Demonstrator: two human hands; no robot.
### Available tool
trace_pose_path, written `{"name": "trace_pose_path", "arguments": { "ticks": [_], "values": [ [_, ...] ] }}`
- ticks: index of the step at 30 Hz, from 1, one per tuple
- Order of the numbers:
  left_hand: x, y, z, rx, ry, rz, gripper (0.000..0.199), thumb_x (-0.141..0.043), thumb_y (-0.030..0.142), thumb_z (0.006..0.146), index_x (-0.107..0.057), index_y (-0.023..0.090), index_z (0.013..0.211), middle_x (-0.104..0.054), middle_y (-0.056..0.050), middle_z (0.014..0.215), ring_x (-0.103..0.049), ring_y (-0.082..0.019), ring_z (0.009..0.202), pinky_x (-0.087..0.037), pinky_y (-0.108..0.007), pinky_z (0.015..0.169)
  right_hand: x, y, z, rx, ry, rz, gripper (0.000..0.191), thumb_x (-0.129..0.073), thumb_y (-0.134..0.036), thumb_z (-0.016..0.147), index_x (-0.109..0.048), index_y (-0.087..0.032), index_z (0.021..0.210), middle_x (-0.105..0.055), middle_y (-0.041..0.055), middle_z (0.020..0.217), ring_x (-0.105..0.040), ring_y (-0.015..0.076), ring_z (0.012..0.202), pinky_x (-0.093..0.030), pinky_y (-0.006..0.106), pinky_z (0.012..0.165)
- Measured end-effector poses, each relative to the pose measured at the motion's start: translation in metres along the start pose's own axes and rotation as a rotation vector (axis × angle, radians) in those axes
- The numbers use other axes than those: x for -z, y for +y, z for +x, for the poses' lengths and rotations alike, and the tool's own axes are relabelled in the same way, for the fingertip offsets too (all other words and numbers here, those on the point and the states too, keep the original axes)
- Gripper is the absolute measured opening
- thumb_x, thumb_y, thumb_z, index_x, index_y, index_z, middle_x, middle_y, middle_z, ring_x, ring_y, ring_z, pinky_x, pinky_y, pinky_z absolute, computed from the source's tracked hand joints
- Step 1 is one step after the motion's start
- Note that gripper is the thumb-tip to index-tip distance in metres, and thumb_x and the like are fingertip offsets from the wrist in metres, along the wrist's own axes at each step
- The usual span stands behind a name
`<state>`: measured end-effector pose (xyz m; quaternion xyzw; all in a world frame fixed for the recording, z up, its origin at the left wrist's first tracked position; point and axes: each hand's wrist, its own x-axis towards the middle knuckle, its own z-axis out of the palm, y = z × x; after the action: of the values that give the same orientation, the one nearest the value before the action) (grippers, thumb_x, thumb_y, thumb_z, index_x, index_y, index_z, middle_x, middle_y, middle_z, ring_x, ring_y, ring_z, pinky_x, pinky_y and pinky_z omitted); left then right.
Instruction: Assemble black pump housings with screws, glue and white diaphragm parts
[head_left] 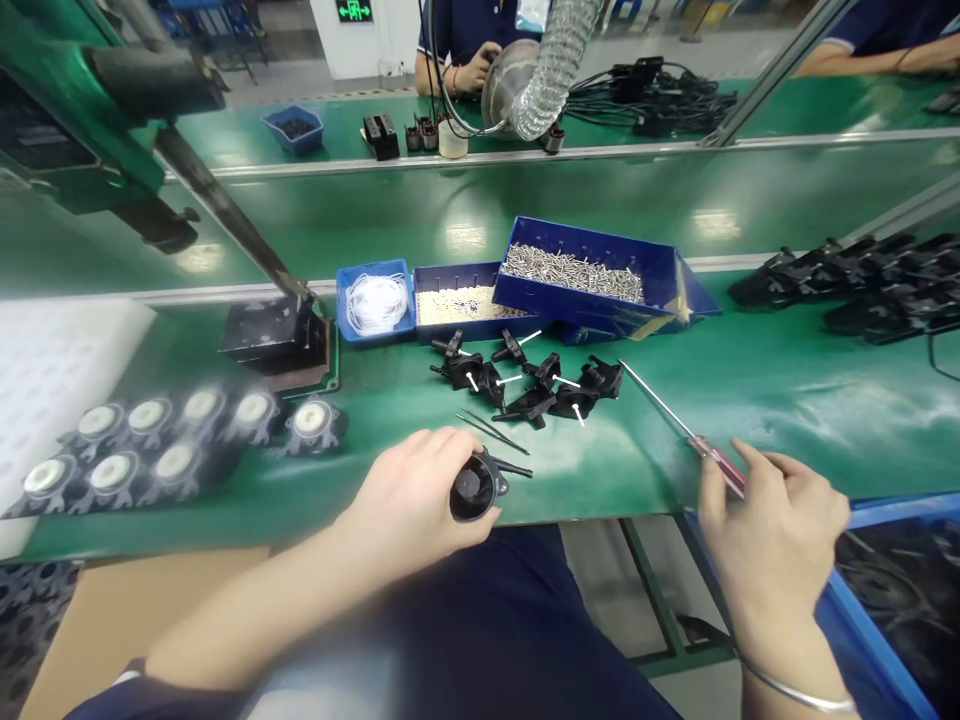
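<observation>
Hands work at the near edge of a green table [787, 400]. The left hand [412, 495] is closed around a small black round part [474, 487], holding it just over the table edge. The right hand [772, 530] pinches the red handle of a screwdriver [679, 425], and its thin shaft points up and left toward a pile of black parts [525, 385]. Tweezers [491, 432] lie between the pile and the left hand. Behind the pile stands a blue tray of screws [592, 275]. Finished parts with white centres [172, 440] sit in rows at the left.
</observation>
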<state>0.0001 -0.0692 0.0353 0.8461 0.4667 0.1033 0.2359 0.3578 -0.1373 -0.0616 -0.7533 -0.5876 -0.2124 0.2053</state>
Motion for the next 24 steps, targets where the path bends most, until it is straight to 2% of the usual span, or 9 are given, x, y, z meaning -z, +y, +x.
{"name": "trace_pose_path", "arguments": {
  "ticks": [2, 3, 4, 6, 8, 11, 13, 19, 24],
  "values": [
    [-0.001, 0.000, 0.001, -0.006, -0.002, 0.004, 0.031, -0.066, 0.038, 0.078, -0.058, 0.022, 0.104, -0.066, -0.002, 0.099, -0.062, -0.023, 0.093, -0.051, -0.037, 0.084, 0.015, -0.033, -0.006, -0.059, -0.105, 0.368, 0.046, -0.052, -0.048, 0.097, -0.064, -0.010, 0.120, -0.057, 0.0153, 0.111, -0.055, 0.0244, 0.104, -0.042, 0.038, 0.098],
    [-0.001, 0.001, 0.001, -0.011, -0.004, 0.005, 0.031, -0.065, 0.038, 0.078, -0.058, 0.022, 0.104, -0.066, -0.002, 0.099, -0.062, -0.023, 0.093, -0.051, -0.037, 0.084, 0.022, -0.051, -0.010, -0.134, -0.261, 0.597, 0.043, -0.053, -0.047, 0.098, -0.061, -0.013, 0.123, -0.059, 0.0127, 0.110, -0.058, 0.0195, 0.094, -0.047, 0.033, 0.090],
    [-0.002, 0.001, 0.002, -0.018, -0.003, 0.006, 0.031, -0.066, 0.038, 0.078, -0.058, 0.022, 0.103, -0.066, -0.002, 0.099, -0.062, -0.023, 0.093, -0.051, -0.037, 0.084, 0.027, -0.070, -0.014, -0.211, -0.480, 0.853, 0.043, -0.053, -0.046, 0.099, -0.058, -0.014, 0.127, -0.059, 0.0114, 0.107, -0.060, 0.0161, 0.085, -0.051, 0.028, 0.080],
    [-0.003, 0.003, 0.003, -0.035, 0.005, 0.009, 0.031, -0.066, 0.037, 0.079, -0.058, 0.022, 0.103, -0.066, -0.003, 0.100, -0.062, -0.023, 0.094, -0.051, -0.037, 0.083, 0.031, -0.105, -0.021, -0.335, -0.876, 1.309, 0.047, -0.051, -0.048, 0.100, -0.049, -0.013, 0.131, -0.059, 0.0121, 0.106, -0.059, 0.0129, 0.070, -0.051, 0.024, 0.061],
    [-0.005, 0.004, 0.004, -0.055, 0.011, 0.016, 0.030, -0.066, 0.037, 0.079, -0.057, 0.021, 0.103, -0.066, -0.003, 0.099, -0.062, -0.023, 0.093, -0.051, -0.037, 0.082, 0.028, -0.132, -0.025, -0.383, -1.086, 1.608, 0.045, -0.051, -0.049, 0.101, -0.050, -0.009, 0.121, -0.061, 0.0122, 0.098, -0.059, 0.0125, 0.065, -0.051, 0.023, 0.058],
    [-0.007, 0.007, 0.004, -0.076, 0.019, 0.037, 0.029, -0.065, 0.040, 0.081, -0.058, 0.021, 0.101, -0.065, -0.003, 0.094, -0.062, -0.023, 0.089, -0.051, -0.036, 0.079, 0.022, -0.153, -0.022, -0.368, -1.152, 1.794, 0.042, -0.053, -0.049, 0.101, -0.049, -0.009, 0.106, -0.060, 0.0085, 0.082, -0.060, 0.0129, 0.064, -0.051, 0.023, 0.062],
    [-0.008, 0.008, 0.003, -0.086, 0.030, 0.055, 0.029, -0.065, 0.042, 0.081, -0.058, 0.021, 0.100, -0.065, -0.003, 0.092, -0.062, -0.023, 0.088, -0.051, -0.036, 0.077, 0.019, -0.159, -0.018, -0.370, -1.151, 1.820, 0.043, -0.056, -0.050, 0.099, -0.047, -0.009, 0.108, -0.060, 0.0062, 0.077, -0.060, 0.0127, 0.063, -0.051, 0.022, 0.061],
    [-0.008, 0.007, 0.002, -0.096, 0.035, 0.105, 0.025, -0.065, 0.038, 0.080, -0.058, 0.020, 0.096, -0.065, -0.005, 0.092, -0.062, -0.024, 0.087, -0.052, -0.037, 0.076, 0.016, -0.161, -0.011, -0.379, -1.202, 1.815, 0.046, -0.059, -0.053, 0.096, -0.044, -0.011, 0.102, -0.059, 0.0053, 0.077, -0.060, 0.0127, 0.061, -0.051, 0.021, 0.059],
    [-0.009, 0.008, 0.003, -0.106, 0.051, 0.139, 0.024, -0.064, 0.038, 0.080, -0.058, 0.020, 0.095, -0.065, -0.005, 0.092, -0.060, -0.024, 0.084, -0.052, -0.037, 0.074, 0.017, -0.163, -0.009, -0.393, -1.169, 1.829, 0.045, -0.065, -0.051, 0.092, -0.044, -0.012, 0.100, -0.056, 0.0025, 0.074, -0.060, 0.0114, 0.062, -0.052, 0.020, 0.061]
  ]
}}
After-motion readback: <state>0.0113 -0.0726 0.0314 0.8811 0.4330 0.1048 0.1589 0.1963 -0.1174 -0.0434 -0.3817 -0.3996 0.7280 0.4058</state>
